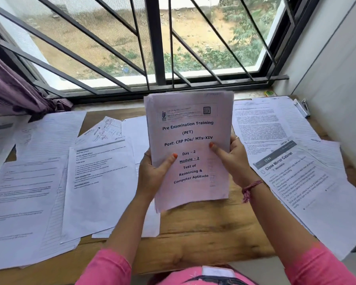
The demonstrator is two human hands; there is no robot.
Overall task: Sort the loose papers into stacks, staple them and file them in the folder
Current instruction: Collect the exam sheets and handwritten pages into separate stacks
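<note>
Barred window (pixel 152 38) behind wooden tabletop (pixel 203 233), loose papers (pixel 99 182) lying both sides; left hand (pixel 152 171) and right hand (pixel 232 159) gripping stack (pixel 188 149) upright above tabletop, thumbs pressing front; worth tapping lower edge square before reaching for stapler (pixel 302 108) at far right

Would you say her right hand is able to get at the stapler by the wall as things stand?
Probably not at once: the right hand grips the held stack together with the left hand. The stapler lies uncovered on papers at the far right corner, so once freed, the way looks open.
</note>
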